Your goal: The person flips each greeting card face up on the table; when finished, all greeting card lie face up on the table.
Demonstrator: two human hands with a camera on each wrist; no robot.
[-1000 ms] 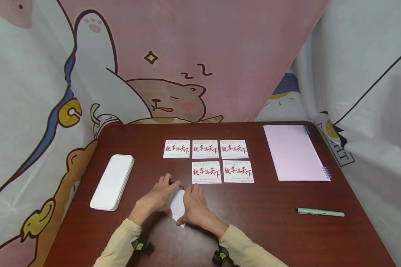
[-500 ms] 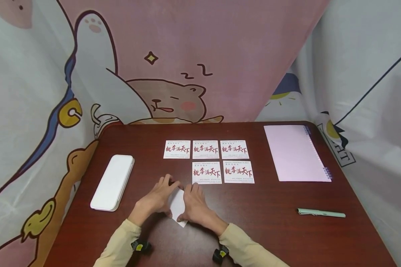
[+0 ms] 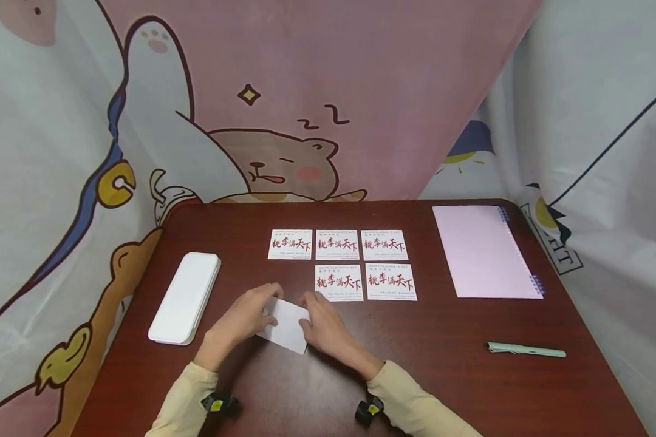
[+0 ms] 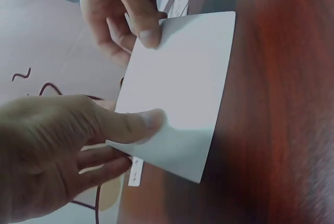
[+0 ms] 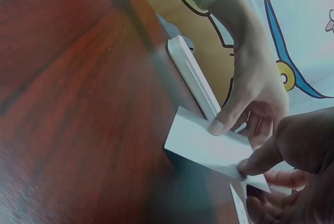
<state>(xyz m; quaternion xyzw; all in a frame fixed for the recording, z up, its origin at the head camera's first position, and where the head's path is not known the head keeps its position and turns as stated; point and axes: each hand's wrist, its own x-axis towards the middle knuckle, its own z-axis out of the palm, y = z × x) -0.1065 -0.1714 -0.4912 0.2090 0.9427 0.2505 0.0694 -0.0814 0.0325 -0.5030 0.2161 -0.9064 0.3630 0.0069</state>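
A plain white card [image 3: 288,328], blank on the face toward me, is held above the table at the centre front. My left hand [image 3: 246,317] pinches its left side, thumb on the blank face and fingers behind. With thumb and fingers my right hand [image 3: 328,328] pinches the card's right edge. In the left wrist view both thumbs press on the card [image 4: 182,78], and the fingers behind it are partly hidden. Just beyond the hands several square cards printed with red characters, such as the near middle one [image 3: 339,283], lie in two rows.
A white flat case [image 3: 183,298] lies at the left of the dark red wooden table [image 3: 443,382]. At the right are a pink spiral notebook [image 3: 483,252] and a pale green pen [image 3: 526,349]. Cartoon-printed curtains [image 3: 404,97] stand behind and beside the table.
The white card has turned from a narrow, tilted view to a wider one with its blank face showing. My left hand has moved left, its thumb now on the card's face.
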